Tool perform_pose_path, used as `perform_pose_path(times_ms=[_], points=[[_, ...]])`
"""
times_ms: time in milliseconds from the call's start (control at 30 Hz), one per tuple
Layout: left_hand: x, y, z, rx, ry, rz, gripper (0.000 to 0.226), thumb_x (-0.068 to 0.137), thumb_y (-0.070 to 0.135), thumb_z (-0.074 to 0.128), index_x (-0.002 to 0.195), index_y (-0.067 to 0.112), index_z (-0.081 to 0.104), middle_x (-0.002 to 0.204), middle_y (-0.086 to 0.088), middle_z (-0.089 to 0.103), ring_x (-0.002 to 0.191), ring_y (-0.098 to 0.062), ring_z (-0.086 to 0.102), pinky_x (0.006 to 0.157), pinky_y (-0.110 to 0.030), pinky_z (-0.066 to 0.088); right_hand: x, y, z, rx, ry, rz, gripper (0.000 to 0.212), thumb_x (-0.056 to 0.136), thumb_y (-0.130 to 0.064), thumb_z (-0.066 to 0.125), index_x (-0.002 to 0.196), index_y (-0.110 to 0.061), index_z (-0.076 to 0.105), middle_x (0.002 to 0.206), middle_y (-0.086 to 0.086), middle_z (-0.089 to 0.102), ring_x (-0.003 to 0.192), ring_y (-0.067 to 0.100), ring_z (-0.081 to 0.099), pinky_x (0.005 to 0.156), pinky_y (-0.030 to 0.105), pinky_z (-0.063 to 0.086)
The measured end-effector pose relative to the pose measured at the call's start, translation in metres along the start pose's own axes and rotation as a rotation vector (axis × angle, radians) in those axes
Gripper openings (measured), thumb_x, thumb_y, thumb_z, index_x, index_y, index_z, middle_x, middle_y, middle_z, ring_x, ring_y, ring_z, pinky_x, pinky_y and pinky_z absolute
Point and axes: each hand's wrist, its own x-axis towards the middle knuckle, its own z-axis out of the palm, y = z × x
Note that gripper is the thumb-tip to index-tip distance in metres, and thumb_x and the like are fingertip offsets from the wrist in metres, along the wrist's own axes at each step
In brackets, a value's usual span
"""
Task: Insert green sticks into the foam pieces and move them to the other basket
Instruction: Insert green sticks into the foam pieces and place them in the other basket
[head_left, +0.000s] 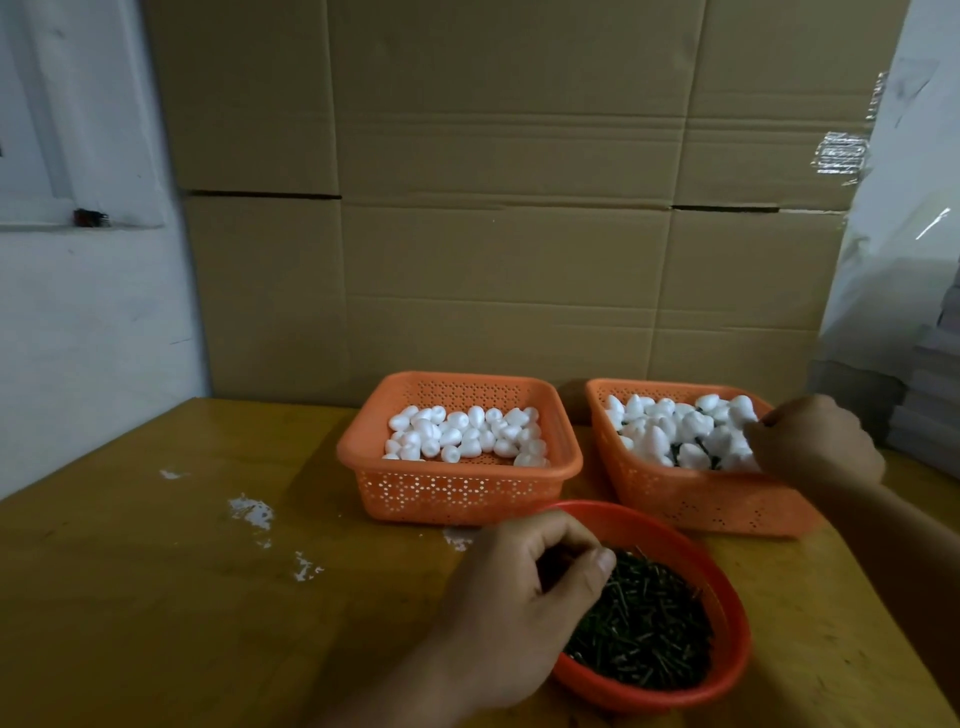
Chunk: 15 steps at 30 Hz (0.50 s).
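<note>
Two orange baskets (457, 499) hold foam pieces (462, 434); one red bowl (727, 670) holds green sticks (644, 623). The left hand (524, 608) curls over the sticks, its hold unclear. The right hand (815, 441) curls in the right basket (691, 499), its grip hidden.

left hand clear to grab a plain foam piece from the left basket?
Probably yes. The left hand is at the stick bowl, just in front of the open-topped left basket; nothing lies between. The right hand is over at the right basket.
</note>
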Motion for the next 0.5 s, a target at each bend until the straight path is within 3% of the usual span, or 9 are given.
perform_pose_path(times_ms=[100, 233, 400, 500], points=[[-0.001, 0.002, -0.001, 0.009, -0.001, -0.016, 0.027, 0.089, 0.053, 0.057, 0.087, 0.029, 0.067, 0.074, 0.013, 0.064, 0.074, -0.006, 0.062, 0.073, -0.042, 0.054, 0.010, -0.001, 0.006, -0.082, -0.075, 0.043, 0.029, 0.088, -0.032, 0.069, 0.071, -0.010, 0.060, 0.064, 0.011, 0.062, 0.054, 0.025, 0.062, 0.049, 0.022, 0.043], [0.000, 0.003, -0.003, 0.004, 0.000, -0.014, 0.025, 0.090, 0.052, 0.057, 0.086, 0.030, 0.067, 0.073, 0.015, 0.063, 0.073, -0.004, 0.061, 0.073, -0.041, 0.055, 0.008, -0.005, 0.005, -0.122, -0.156, 0.059, 0.030, 0.076, -0.035, 0.078, 0.081, -0.013, 0.058, 0.073, 0.010, 0.063, 0.062, 0.025, 0.063, 0.050, 0.025, 0.043], [0.000, 0.003, -0.003, -0.005, 0.007, 0.006, 0.021, 0.091, 0.048, 0.058, 0.086, 0.030, 0.067, 0.073, 0.015, 0.064, 0.074, -0.003, 0.061, 0.071, -0.034, 0.054, -0.004, -0.004, -0.005, -0.067, -0.104, -0.013, 0.025, 0.088, -0.032, 0.066, 0.074, -0.012, 0.064, 0.068, 0.010, 0.064, 0.057, 0.025, 0.062, 0.052, 0.026, 0.046], [0.000, 0.003, -0.002, -0.001, 0.018, 0.023, 0.021, 0.092, 0.047, 0.057, 0.087, 0.029, 0.067, 0.071, 0.016, 0.062, 0.072, -0.001, 0.060, 0.066, -0.025, 0.050, -0.029, -0.010, -0.019, 0.045, -0.100, -0.147, 0.021, 0.093, -0.032, 0.062, 0.076, -0.021, 0.068, 0.065, 0.006, 0.066, 0.055, 0.025, 0.062, 0.052, 0.029, 0.047]])
